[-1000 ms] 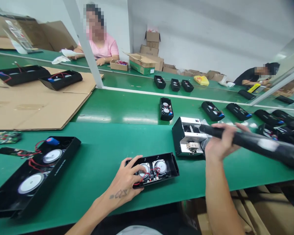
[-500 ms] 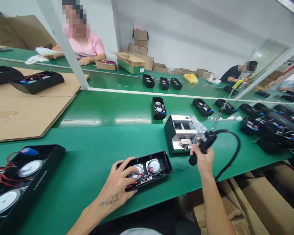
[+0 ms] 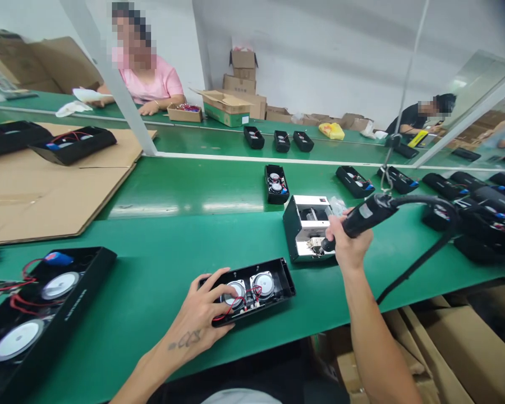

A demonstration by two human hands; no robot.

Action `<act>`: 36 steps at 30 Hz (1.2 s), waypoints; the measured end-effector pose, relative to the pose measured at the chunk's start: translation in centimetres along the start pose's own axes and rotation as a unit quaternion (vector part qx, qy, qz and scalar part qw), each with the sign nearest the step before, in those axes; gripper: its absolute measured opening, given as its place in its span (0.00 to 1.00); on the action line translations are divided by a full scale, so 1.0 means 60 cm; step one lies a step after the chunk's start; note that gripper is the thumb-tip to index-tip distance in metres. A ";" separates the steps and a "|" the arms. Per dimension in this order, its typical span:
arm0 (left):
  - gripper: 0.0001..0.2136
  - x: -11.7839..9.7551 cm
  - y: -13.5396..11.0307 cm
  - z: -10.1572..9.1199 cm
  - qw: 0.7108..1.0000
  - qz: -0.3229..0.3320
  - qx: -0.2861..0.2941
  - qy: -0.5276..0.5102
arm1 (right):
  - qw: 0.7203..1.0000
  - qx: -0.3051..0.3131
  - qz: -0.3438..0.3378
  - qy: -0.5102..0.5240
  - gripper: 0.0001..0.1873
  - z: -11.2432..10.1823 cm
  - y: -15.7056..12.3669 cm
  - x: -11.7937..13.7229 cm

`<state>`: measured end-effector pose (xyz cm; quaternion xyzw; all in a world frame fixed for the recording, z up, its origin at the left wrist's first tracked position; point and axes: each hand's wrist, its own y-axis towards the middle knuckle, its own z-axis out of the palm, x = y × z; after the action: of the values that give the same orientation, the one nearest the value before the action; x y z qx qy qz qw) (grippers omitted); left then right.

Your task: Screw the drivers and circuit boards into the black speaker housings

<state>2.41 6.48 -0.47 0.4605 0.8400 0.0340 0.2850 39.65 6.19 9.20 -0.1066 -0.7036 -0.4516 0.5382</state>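
My left hand point(image 3: 204, 314) lies palm down with fingers spread over the left end of the speaker shell point(image 3: 252, 292), fingertips on the near driver point(image 3: 234, 292); open, pressing flat rather than gripping. Forearm comes in from lower left, wrist slightly bent. My right hand point(image 3: 348, 242) is fisted around the screwdriver point(image 3: 357, 219), a black matte cylinder tilted up to the right, its tip pointing down-left at the screw feeder point(image 3: 309, 227). Right forearm rises almost straight from the bottom edge. A thick black cable point(image 3: 421, 255) loops off the tool's rear, and a thin cord point(image 3: 406, 84) runs up from it.

The shell sits on the green belt point(image 3: 172, 264) near its front edge, just in front of me: black glossy plastic, open tray shape, two round silver drivers, red wires between them. The feeder is a boxy unit, black sides, silver metal top, just behind and right of the shell.

Far left, a bigger shell point(image 3: 37, 303), long and black, two pale round cones, red wires. Flat brown cardboard point(image 3: 46, 185) behind it. More small shells point(image 3: 276, 183) dot the belt further back. A person in pink point(image 3: 151, 84) sits across the line.
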 end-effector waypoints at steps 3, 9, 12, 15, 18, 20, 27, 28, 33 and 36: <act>0.07 -0.001 0.001 -0.002 1.000 0.002 0.001 -0.007 | 0.995 0.072 0.068 -0.011 0.20 -0.003 -0.017 0.007; 0.10 -0.001 0.001 -0.004 1.000 -0.001 0.012 -0.008 | 0.968 0.137 0.174 0.119 0.20 -0.024 -0.086 0.048; 0.09 -0.003 0.002 -0.004 1.000 -0.004 0.018 -0.013 | 0.960 0.133 0.164 0.185 0.19 -0.024 -0.119 0.079; 0.09 -0.005 0.002 -0.003 1.000 -0.007 0.021 -0.016 | 0.950 0.140 0.137 0.242 0.16 -0.011 -0.145 0.106; 0.08 -0.006 -0.001 -0.001 1.000 -0.008 0.026 -0.009 | 0.942 0.148 0.109 0.279 0.14 0.011 -0.167 0.115; 0.08 -0.005 -0.002 0.000 1.000 -0.010 0.028 -0.004 | 0.938 0.160 0.097 0.292 0.14 0.026 -0.179 0.112; 0.08 -0.002 -0.003 0.001 0.999 -0.007 0.032 -0.006 | 0.938 0.199 0.084 0.269 0.12 0.057 -0.201 0.096; 0.07 -0.002 -0.003 0.001 0.999 -0.008 0.033 -0.005 | 0.938 0.202 0.085 0.268 0.12 0.059 -0.203 0.095; 0.07 -0.001 -0.004 0.001 0.999 -0.008 0.037 -0.002 | 0.930 0.214 0.090 0.283 0.13 0.067 -0.210 0.086; 0.06 -0.002 -0.006 0.002 1.000 -0.004 0.030 -0.003 | 0.936 0.220 0.085 0.261 0.12 0.067 -0.220 0.079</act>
<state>2.27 6.15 -0.63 0.4657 0.8415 0.0060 0.2738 26.69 0.11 6.30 0.0767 -0.6082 -0.2503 0.7493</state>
